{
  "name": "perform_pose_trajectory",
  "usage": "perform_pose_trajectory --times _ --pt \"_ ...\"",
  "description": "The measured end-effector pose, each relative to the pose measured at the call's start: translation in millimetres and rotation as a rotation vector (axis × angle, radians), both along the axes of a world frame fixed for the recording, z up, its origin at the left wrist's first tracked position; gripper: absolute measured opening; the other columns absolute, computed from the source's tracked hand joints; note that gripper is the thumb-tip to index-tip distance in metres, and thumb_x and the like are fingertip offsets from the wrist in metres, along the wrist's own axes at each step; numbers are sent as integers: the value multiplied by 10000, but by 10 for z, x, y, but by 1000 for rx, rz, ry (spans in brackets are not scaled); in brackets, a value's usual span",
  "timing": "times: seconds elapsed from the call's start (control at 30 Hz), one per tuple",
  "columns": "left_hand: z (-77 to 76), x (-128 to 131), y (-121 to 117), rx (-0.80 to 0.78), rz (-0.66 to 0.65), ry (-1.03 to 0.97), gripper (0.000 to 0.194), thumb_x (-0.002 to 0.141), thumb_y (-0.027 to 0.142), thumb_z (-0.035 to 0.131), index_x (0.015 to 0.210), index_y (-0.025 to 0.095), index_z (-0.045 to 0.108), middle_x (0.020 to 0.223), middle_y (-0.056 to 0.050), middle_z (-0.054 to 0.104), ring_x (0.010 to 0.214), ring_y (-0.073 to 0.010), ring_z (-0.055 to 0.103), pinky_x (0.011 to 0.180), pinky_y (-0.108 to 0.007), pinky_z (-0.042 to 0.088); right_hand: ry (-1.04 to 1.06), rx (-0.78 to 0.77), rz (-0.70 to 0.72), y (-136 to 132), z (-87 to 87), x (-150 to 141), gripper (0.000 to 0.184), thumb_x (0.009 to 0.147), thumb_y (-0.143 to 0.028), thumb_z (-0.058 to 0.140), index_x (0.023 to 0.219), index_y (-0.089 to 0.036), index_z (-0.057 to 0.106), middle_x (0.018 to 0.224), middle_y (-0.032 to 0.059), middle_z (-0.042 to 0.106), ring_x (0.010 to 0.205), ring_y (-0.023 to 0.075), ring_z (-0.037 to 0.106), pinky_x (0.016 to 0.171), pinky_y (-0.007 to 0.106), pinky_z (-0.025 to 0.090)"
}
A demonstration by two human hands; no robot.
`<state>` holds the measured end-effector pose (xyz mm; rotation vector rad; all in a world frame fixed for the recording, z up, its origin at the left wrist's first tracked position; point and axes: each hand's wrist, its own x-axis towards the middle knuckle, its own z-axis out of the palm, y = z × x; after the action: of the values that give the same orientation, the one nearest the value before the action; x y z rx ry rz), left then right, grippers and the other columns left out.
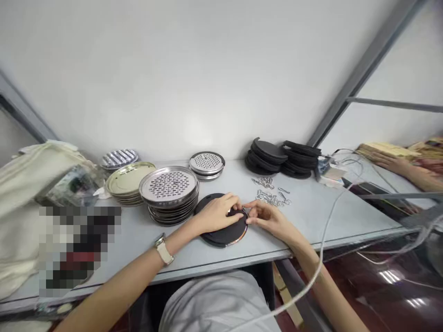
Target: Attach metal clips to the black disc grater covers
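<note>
A round black disc with a shiny metal rim on its right side lies on the table in front of me. My left hand bends over the disc, fingers curled near its upper right edge and thumb across its face. At that same edge, my right hand pinches a small metal piece, apparently a clip, between thumb and fingers. The fingertips of both hands almost meet there and partly hide the piece. Loose metal clips with rings lie in small piles beyond my right hand.
Stacked perforated metal discs and gold-coloured round lids stand to the left. Another perforated disc stack sits near the wall. Black round covers are piled at the back right. A white cable crosses my right forearm. Another person's hand appears at far right.
</note>
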<state>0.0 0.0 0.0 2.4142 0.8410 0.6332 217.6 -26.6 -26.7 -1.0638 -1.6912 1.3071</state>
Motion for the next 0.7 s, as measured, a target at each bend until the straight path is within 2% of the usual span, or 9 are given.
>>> perform_pose_trajectory --times 0.7 --pt "25 0 8 28 -8 7 133 885 319 552 963 211 546 953 -7 568 872 -151 575 785 -275 454 -12 22 -25 -8 -18 16 429 744 -365 761 1100 -170 625 752 -8 609 725 133 568 729 277 453"
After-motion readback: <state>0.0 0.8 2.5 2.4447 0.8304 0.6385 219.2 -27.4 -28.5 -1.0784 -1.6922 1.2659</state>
